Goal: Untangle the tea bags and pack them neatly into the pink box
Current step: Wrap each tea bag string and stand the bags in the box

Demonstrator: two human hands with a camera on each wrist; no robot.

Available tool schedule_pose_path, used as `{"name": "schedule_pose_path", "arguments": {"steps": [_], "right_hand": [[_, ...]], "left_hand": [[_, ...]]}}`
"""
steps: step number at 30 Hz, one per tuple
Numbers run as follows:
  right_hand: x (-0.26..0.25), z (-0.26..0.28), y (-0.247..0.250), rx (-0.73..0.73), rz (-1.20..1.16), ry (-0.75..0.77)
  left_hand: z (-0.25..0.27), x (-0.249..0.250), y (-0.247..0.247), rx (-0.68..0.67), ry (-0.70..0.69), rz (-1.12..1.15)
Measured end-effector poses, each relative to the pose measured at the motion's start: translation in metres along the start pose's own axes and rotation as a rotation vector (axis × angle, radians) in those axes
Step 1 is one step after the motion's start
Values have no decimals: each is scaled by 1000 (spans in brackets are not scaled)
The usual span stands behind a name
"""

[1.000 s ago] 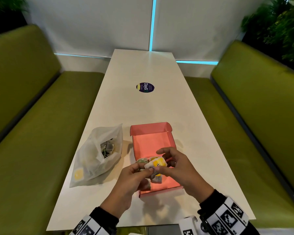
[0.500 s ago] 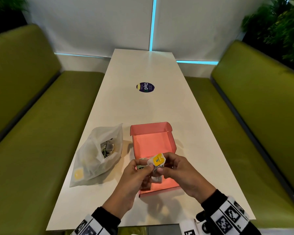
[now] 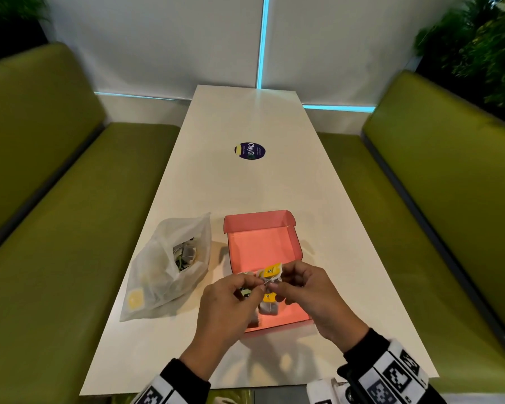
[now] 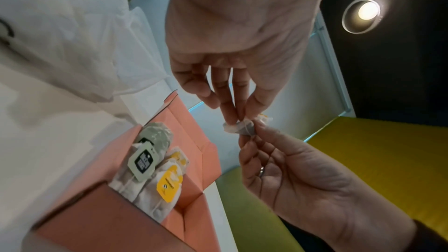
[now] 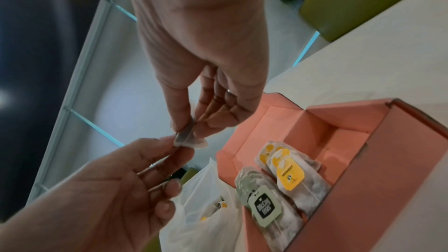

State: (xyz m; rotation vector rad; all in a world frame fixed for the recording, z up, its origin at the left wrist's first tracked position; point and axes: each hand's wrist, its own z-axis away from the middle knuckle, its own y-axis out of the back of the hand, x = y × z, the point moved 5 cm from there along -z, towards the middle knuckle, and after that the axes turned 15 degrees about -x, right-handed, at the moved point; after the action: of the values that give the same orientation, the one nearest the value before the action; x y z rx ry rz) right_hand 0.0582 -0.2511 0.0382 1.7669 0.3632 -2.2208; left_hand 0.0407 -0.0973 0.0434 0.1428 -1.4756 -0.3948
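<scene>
The open pink box (image 3: pixel 260 246) lies on the white table (image 3: pixel 245 185), with several tea bags in its near end. One has a green tag (image 4: pixel 144 161) (image 5: pixel 265 208) and one a yellow tag (image 4: pixel 169 183) (image 5: pixel 289 177). Just above the box's near half, both hands hold one tea bag (image 3: pixel 271 274) (image 4: pixel 238 127) (image 5: pixel 188 139) with a yellow tag. My left hand (image 3: pixel 255 287) (image 4: pixel 236 120) pinches one edge of it. My right hand (image 3: pixel 276 282) (image 5: pixel 189 131), with a ring on it, pinches the other side. A thin string runs between the fingertips.
A translucent plastic bag (image 3: pixel 169 266) with more tangled tea bags lies left of the box, its mouth facing the box. A round dark sticker (image 3: pixel 250 151) marks the table's middle. Green benches (image 3: pixel 70 214) flank the table on both sides.
The held tea bag has risen a little above the box and turned, so its yellow tag now faces up. Both hands have stayed together over the box's near end.
</scene>
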Motion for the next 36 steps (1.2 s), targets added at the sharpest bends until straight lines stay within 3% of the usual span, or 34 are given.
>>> {"name": "schedule_pose_path", "arguments": {"steps": [5, 11, 16, 21, 26, 29, 32, 36], "right_hand": [[-3, -1, 2, -8, -36, -33], [-3, -1, 1, 20, -216, -34], [-7, 0, -4, -50, -315, -61], [-11, 0, -9, -80, -218, -57], [-12, 4, -10, -94, -78, -31], [-18, 8, -9, -100, 49, -43], [-21, 11, -6, -136, 34, -99], [-25, 12, 1, -54, 46, -131]], "left_hand": [[1, 1, 3, 22, 54, 77], [3, -6, -2, -50, 125, 383], [3, -6, -2, -108, 132, 455], [3, -7, -3, -105, 155, 501], [6, -3, -12, -212, 182, 649], [7, -1, -13, -192, 176, 630], [7, -2, -13, -167, 160, 617], [7, -2, -13, -184, 151, 588]]}}
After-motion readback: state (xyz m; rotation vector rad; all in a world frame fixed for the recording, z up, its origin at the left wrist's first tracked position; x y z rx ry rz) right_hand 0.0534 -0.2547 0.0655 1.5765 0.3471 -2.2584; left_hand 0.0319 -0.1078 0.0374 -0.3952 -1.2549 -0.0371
